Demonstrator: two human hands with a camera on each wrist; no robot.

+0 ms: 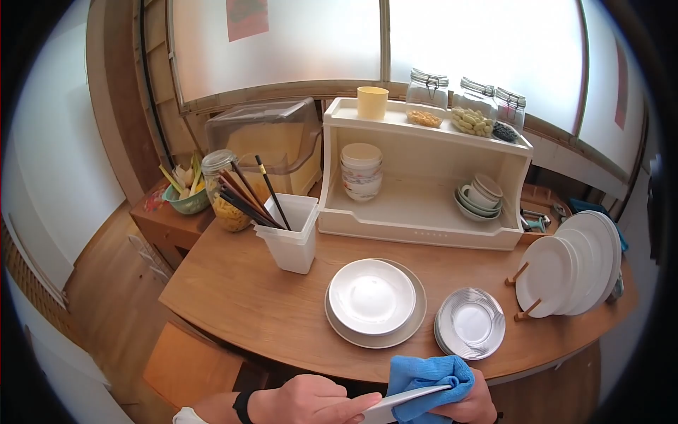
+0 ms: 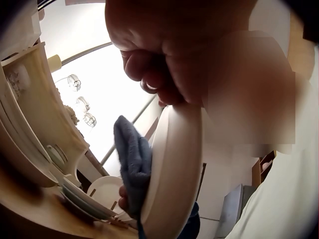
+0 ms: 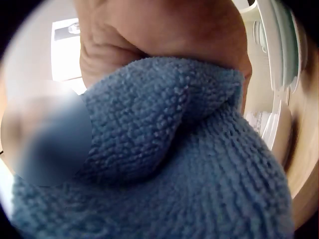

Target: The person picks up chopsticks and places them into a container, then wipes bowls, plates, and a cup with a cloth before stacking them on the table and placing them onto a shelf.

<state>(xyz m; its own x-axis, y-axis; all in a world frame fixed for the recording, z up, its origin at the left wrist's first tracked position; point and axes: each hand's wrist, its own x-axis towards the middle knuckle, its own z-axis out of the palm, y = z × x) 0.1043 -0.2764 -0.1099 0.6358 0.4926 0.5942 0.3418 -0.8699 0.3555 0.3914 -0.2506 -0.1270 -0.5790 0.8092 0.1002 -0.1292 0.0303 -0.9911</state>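
At the near edge of the table, my left hand (image 1: 304, 400) grips one side of a white plate (image 1: 387, 408), which is seen nearly edge-on. My right hand (image 1: 479, 401) holds a blue cloth (image 1: 427, 371) folded over the plate's other side. The left wrist view has the pale plate (image 2: 174, 169) running down from the curled left fingers to the cloth (image 2: 132, 159). Bunched terry fabric of the cloth (image 3: 149, 119) fills the right wrist view below the right palm and hides the fingertips.
Just beyond my hands lie a white dish (image 1: 372, 297) on a larger plate and a stack of small ribbed plates (image 1: 470, 324). White plates (image 1: 551, 275) stand in a rack at right. A chopstick holder (image 1: 293, 240) stands left of a cream shelf (image 1: 417, 233) with bowls and jars.
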